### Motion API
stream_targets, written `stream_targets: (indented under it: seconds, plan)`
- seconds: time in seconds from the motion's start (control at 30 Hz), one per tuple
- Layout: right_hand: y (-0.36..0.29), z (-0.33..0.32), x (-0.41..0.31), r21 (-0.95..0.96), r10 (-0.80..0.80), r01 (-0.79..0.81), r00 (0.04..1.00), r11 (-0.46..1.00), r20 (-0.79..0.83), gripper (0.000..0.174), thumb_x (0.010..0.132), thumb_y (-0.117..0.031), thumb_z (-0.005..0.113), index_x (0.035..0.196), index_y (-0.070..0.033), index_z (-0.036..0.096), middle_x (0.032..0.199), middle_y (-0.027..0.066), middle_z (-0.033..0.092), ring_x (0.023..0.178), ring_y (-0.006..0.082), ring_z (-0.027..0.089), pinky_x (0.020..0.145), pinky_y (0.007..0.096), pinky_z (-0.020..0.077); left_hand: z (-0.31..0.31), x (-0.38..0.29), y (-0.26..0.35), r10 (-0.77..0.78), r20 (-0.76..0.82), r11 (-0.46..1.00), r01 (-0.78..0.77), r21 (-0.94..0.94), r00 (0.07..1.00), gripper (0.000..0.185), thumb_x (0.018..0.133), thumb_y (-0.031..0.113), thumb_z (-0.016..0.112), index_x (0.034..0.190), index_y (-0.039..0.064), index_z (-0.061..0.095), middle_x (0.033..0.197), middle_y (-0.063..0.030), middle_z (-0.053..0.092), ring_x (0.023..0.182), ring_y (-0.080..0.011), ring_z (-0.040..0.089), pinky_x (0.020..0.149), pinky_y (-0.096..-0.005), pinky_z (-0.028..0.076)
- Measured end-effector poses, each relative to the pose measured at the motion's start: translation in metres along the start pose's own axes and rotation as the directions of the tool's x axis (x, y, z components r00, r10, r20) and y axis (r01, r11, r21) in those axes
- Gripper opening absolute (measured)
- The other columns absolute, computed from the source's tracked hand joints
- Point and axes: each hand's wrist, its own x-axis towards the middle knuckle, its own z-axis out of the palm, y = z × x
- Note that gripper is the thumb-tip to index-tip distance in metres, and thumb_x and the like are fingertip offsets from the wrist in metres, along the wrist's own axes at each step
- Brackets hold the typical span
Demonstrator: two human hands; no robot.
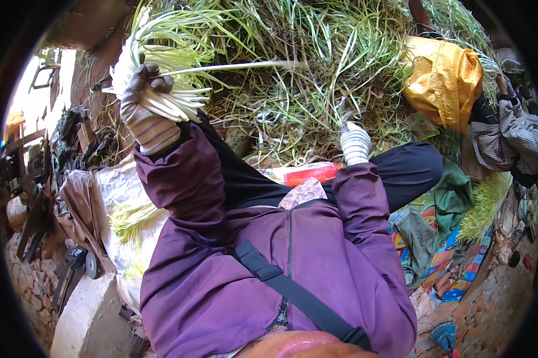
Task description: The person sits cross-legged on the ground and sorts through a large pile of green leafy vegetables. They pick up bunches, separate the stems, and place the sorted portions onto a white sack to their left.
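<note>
In a soiled striped knit glove, my left hand (pixel 150 89) is raised and closed around a thick bunch of pale stalks (pixel 175 105), which look like blanched chives. Their green leaf tops fan out above and behind the fist. One long white stalk (pixel 233 67) sticks out of the fist to the right, blurred at its far end. My right hand (pixel 356 141), in a white and grey striped glove, is low at the near edge of a large heap of grassy leaves (pixel 296 89). Its fingertips point into loose leaves; whether they pinch any is unclear.
Bundles of cleaned stalks (pixel 135 217) lie on a white plastic sheet (pixel 117 185) at left. A yellow woven sack (pixel 443 80) rests on the heap's right, beside another person's checked sleeve (pixel 519 129). Green cloth (pixel 452 197) and more stalks (pixel 483 206) lie at right.
</note>
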Motion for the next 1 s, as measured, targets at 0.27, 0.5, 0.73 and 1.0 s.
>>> stream_targets:
  seconds: [0.27,0.5,0.73,1.0]
  plan:
    - [-0.064,-0.083,-0.06,0.193,-0.425,0.589,0.737,0.785,-0.525,0.037,0.085,-0.032,0.061,0.112,-0.007,0.062,0.108,0.0154,0.063,0.089,0.0259,0.064,0.077,0.0338,0.0508,0.003,0.0,-0.023,-0.102,-0.01,0.995,0.102,0.022,0.995,0.02,0.083,0.005,0.062,0.101,-0.001,0.056,0.085,-0.012,0.062,0.066,-0.0173,0.058,0.058,-0.0266,0.05]
    - [-0.183,-0.059,-0.038,0.131,-0.698,0.886,0.434,0.444,-0.569,0.029,0.083,-0.022,0.066,0.105,-0.004,0.063,0.092,0.0146,0.066,0.064,0.025,0.064,0.057,0.0318,0.0511,0.014,-0.005,-0.057,-0.171,-0.07,0.98,0.177,0.092,0.983,0.015,0.082,0.005,0.063,0.095,-0.001,0.056,0.078,-0.0124,0.062,0.059,-0.0171,0.057,0.052,-0.0268,0.05]
    - [-0.119,-0.051,-0.065,0.461,-0.654,0.811,0.572,0.361,-0.494,0.021,0.084,-0.017,0.066,0.097,-0.002,0.067,0.084,0.0133,0.068,0.074,0.0211,0.067,0.066,0.0277,0.0512,0.011,-0.006,-0.063,-0.159,-0.082,0.985,0.164,0.058,0.984,0.019,0.079,-0.001,0.064,0.097,-0.001,0.057,0.08,-0.0129,0.063,0.06,-0.0178,0.058,0.05,-0.0247,0.049]
    - [-0.131,-0.052,-0.076,0.69,-0.603,0.647,0.704,0.324,-0.377,0.021,0.085,-0.02,0.065,0.093,-0.001,0.067,0.066,0.0109,0.061,0.055,0.0179,0.058,0.053,0.0275,0.0455,0.037,-0.045,-0.075,-0.383,-0.015,0.816,0.345,0.464,0.924,0.032,0.073,0.015,0.076,0.098,-0.002,0.064,0.077,-0.005,0.064,0.057,-0.0113,0.058,0.053,-0.023,0.049]
